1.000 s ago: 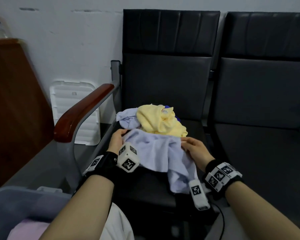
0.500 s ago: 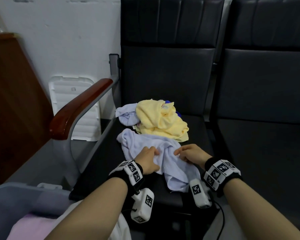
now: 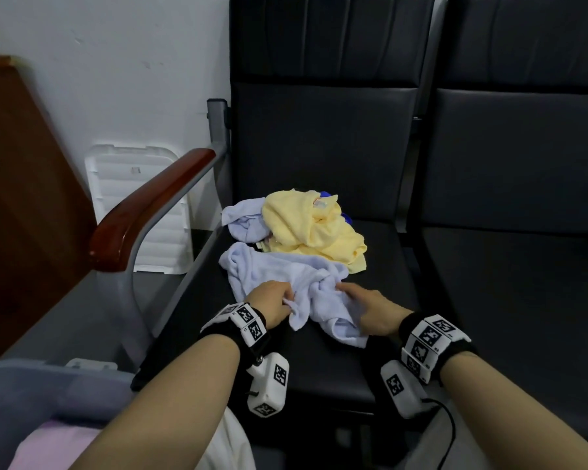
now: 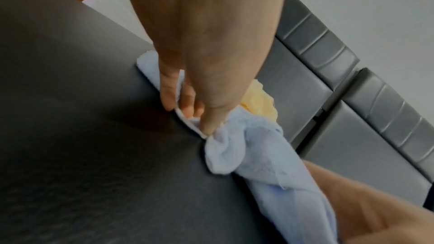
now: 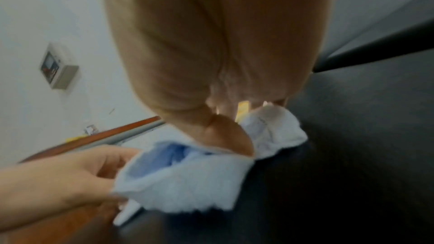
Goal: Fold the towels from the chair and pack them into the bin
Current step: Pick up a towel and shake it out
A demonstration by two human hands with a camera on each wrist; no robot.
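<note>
Hands [image 3: 272, 305] [image 3: 375, 310] on chair [image 3: 319, 368], each grip pinching blue towel [image 3: 286, 269].

Two blue towels [image 3: 286, 279], one yellow towel [image 3: 313, 228], one bin [image 3: 31, 391].

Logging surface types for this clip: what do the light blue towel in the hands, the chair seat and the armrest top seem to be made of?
Light blue towel: soft terry-like cloth, going by its fuzzy nap and limp crumpling. Chair seat: black, smooth, faintly grained with a dull sheen, likely leather or vinyl; which one is unclear. Armrest top: reddish-brown with glossy highlights, apparently varnished wood, on a grey metal-looking support.
</note>
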